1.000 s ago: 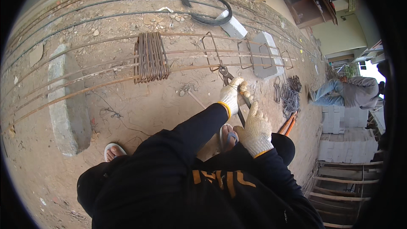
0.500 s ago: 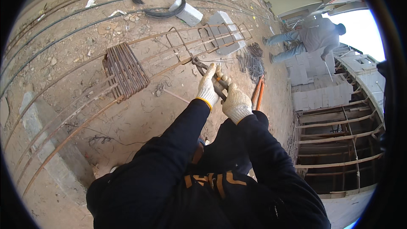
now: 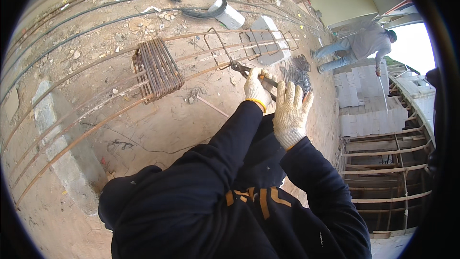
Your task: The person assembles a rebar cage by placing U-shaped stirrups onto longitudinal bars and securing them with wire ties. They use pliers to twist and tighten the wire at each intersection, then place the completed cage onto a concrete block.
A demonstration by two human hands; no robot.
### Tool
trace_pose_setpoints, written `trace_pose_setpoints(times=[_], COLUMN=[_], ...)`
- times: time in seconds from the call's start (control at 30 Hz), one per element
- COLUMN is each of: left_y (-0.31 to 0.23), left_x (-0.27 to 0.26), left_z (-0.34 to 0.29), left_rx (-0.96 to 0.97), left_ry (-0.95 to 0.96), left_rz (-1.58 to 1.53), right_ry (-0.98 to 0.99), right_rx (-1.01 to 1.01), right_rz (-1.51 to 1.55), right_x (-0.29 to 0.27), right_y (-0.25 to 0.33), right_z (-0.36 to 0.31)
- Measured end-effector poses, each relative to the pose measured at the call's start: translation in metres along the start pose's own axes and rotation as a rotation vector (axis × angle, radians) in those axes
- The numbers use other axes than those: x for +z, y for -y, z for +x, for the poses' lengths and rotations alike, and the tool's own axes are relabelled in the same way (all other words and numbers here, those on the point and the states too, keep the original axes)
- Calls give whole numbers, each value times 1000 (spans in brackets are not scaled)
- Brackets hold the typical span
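My left hand [image 3: 257, 88], in a white knit glove with a yellow cuff, is closed around the handles of dark metal pincers [image 3: 243, 70]. The jaws of the pincers meet a rusty rebar [image 3: 206, 71] where a rectangular stirrup [image 3: 213, 48] crosses it. Beside the handle ends is my right hand [image 3: 292, 115], gloved the same way, its fingers stretched out and apart. Whether its fingertips still touch a handle is hard to make out. More stirrups stand spaced along the bars to the right, and a tight bundle of stirrups [image 3: 157, 69] hangs on them at left.
Concrete blocks [image 3: 268, 43] [image 3: 62, 151] prop the bars. A black wire coil [image 3: 203, 14] lies beyond, near another block [image 3: 231, 18]. Cut wires [image 3: 298, 74] lie right of the cage. Farther right, a person [image 3: 362, 43] holds a rod beside stacked white blocks [image 3: 371, 120] and a timber frame [image 3: 383, 154].
My right hand has let its grip loosen and straightened its fingers, moving away from the pincers. My left hand keeps hold, with the jaws at the same crossing. The whole view has shifted slightly.
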State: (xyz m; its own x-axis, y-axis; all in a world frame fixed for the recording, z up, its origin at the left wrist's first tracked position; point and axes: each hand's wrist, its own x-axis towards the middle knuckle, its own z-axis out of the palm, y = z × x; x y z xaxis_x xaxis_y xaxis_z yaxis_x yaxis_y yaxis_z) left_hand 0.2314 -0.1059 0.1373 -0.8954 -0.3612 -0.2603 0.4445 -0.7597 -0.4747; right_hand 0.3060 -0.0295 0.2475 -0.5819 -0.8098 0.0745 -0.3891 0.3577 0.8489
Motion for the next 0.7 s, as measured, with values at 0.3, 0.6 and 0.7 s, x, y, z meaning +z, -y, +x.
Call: trace_pose_setpoints(times=[0.3, 0.6, 0.7], left_y=[-1, -11, 1], left_x=[15, -2, -1], left_z=[7, -11, 0], left_rx=[-91, -71, -26], left_ry=[-89, -113, -143], left_rz=[-111, 144, 38], right_ry=[133, 1462, 624], right_rx=[24, 191, -80], right_rz=[130, 1297, 383], right_x=[24, 15, 10], right_y=[-16, -50, -33], right_z=[65, 94, 58])
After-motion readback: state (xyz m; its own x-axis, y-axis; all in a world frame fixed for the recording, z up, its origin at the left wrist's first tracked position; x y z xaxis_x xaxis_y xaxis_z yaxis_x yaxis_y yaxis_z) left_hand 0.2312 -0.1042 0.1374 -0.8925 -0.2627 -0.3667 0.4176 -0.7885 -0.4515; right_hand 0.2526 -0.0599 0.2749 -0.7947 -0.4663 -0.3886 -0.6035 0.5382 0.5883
